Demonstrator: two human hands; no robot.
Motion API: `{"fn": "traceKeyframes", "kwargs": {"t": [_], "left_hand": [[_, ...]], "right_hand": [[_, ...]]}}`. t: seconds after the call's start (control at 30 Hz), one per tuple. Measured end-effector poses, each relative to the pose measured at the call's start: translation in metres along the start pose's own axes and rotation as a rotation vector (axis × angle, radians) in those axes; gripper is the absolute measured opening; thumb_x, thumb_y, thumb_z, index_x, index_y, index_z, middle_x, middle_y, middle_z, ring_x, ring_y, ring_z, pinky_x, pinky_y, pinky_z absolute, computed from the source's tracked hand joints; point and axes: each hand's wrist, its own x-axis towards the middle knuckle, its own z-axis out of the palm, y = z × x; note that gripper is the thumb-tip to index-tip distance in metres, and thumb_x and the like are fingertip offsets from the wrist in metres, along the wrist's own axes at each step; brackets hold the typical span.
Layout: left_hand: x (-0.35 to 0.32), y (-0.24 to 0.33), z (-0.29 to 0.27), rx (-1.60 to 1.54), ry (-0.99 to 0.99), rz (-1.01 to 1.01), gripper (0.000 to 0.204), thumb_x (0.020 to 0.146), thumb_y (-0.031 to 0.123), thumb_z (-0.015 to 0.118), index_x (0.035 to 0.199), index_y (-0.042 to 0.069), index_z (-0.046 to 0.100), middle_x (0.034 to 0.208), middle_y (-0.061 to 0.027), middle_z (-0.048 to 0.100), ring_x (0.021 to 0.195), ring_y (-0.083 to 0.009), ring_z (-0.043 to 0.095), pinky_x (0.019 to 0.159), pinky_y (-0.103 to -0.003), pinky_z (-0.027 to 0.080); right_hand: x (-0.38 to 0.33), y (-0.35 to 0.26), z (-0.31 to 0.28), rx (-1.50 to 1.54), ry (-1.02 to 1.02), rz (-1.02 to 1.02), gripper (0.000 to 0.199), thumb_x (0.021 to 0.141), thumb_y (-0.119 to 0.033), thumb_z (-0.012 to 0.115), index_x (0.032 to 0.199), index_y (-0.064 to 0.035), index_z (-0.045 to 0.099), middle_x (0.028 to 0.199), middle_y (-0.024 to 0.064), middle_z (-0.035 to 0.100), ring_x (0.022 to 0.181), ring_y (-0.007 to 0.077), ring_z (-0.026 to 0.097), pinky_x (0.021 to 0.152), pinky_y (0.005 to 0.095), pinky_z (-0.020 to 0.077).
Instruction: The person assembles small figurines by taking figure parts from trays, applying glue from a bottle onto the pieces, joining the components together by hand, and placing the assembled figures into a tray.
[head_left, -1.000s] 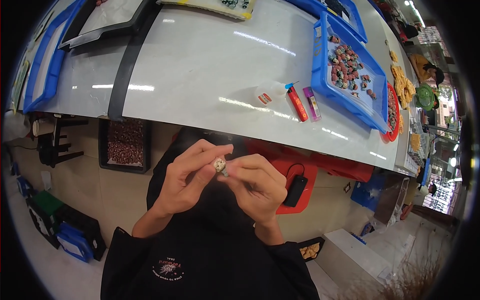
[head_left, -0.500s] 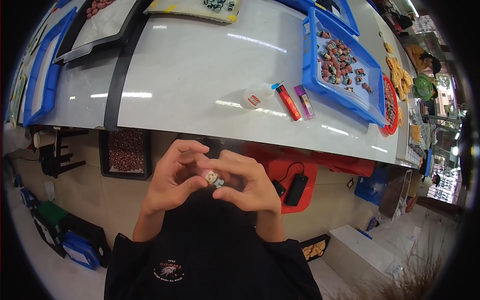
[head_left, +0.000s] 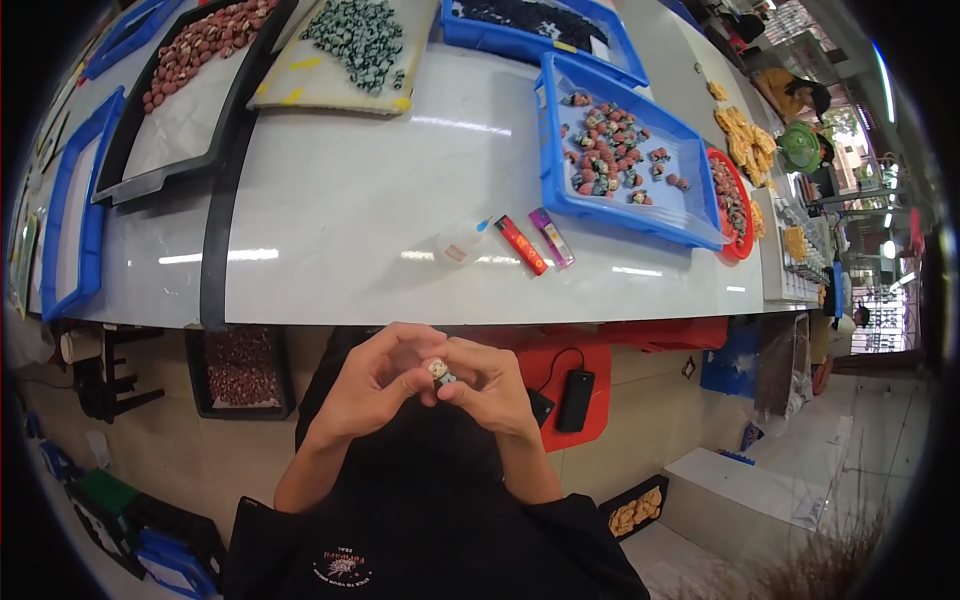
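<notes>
Over my lap, just in front of the table's near edge, my left hand (head_left: 370, 389) and my right hand (head_left: 492, 386) meet around a tiny painted figurine (head_left: 439, 370). It has a pale face and a blue-green body; fingers cover the rest. The left thumb and fingertips pinch its head end. At the body end, the right thumb and fingers are closed on it. Beyond the hands, on the white table (head_left: 330, 220), lie a small clear bottle (head_left: 459, 247) with a blue tip, a red lighter (head_left: 521, 246) and a purple lighter (head_left: 552, 239).
A blue tray (head_left: 640, 222) of similar figurines stands at the right, beside a red round tray (head_left: 741, 243). Further back are a board (head_left: 290, 92) with blue-green pieces and a black tray (head_left: 205, 160) with pink pieces. A red stool (head_left: 590, 425) carries a black device (head_left: 574, 402).
The view has shifted, showing more of the table's far side and its trays. Both hands have drawn closer together around the figurine, which remains held.
</notes>
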Motion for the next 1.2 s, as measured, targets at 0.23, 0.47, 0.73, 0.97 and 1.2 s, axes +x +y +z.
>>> {"fn": "traceKeyframes", "kwargs": {"t": [0.23, 0.47, 0.73, 0.97, 1.2], "left_hand": [[0.018, -0.013, -0.011, -0.04, 0.091, 0.014, 0.051, 0.095, 0.033, 0.051, 0.132, -0.002, 0.043, 0.102, -0.0142, 0.064, 0.073, -0.0141, 0.061, 0.07, -0.026, 0.051], [0.0, 0.005, -0.011, -0.322, -0.043, 0.07, 0.061, 0.099, 0.036, 0.038, 0.142, -0.004, 0.024, 0.135, -0.0296, 0.042, 0.118, -0.0309, 0.051, 0.099, -0.041, 0.043], [-0.025, 0.008, -0.015, -0.323, -0.118, 0.018, 0.069, 0.098, 0.042, 0.037, 0.144, -0.004, 0.015, 0.136, -0.0329, 0.039, 0.125, -0.036, 0.045, 0.104, -0.042, 0.036], [-0.035, -0.007, -0.021, -0.158, -0.255, -0.026, 0.077, 0.097, 0.047, 0.034, 0.145, -0.006, 0.004, 0.129, -0.0267, 0.05, 0.12, -0.0323, 0.05, 0.102, -0.041, 0.038], [-0.036, -0.004, -0.023, -0.226, -0.407, -0.211, 0.091, 0.093, 0.055, 0.038, 0.143, -0.008, -0.003, 0.123, -0.0279, 0.054, 0.116, -0.0339, 0.054, 0.1, -0.039, 0.041]], "right_hand": [[0.018, -0.044, -0.016, -0.507, 0.329, -0.171, 0.027, 0.085, -0.001, 0.059, 0.111, 0.0042, 0.059, 0.094, 0.0045, 0.058, 0.085, 0.01, 0.053, 0.076, 0.0205, 0.0417], [0.089, -0.076, -0.1, -1.144, 0.846, -0.4, 0.035, 0.088, -0.008, 0.058, 0.122, 0.0011, 0.055, 0.093, 0.0084, 0.052, 0.084, 0.0183, 0.051, 0.079, 0.0286, 0.0422], [0.025, -0.046, -0.04, -0.953, 0.411, -0.483, 0.032, 0.076, 0.006, 0.058, 0.108, 0.0011, 0.058, 0.098, 0.012, 0.055, 0.087, 0.0209, 0.054, 0.081, 0.0304, 0.0429], [-0.01, -0.009, -0.016, -0.458, -0.203, -0.109, 0.03, 0.073, -0.003, 0.071, 0.1, -0.0018, 0.058, 0.086, 0.0086, 0.059, 0.074, 0.0156, 0.055, 0.062, 0.0262, 0.0421], [-0.019, -0.001, -0.019, -0.161, -0.367, -0.001, 0.014, 0.079, -0.004, 0.064, 0.086, -0.0027, 0.052, 0.06, 0.002, 0.049, 0.046, 0.0109, 0.042, 0.043, 0.0242, 0.0274]]}}
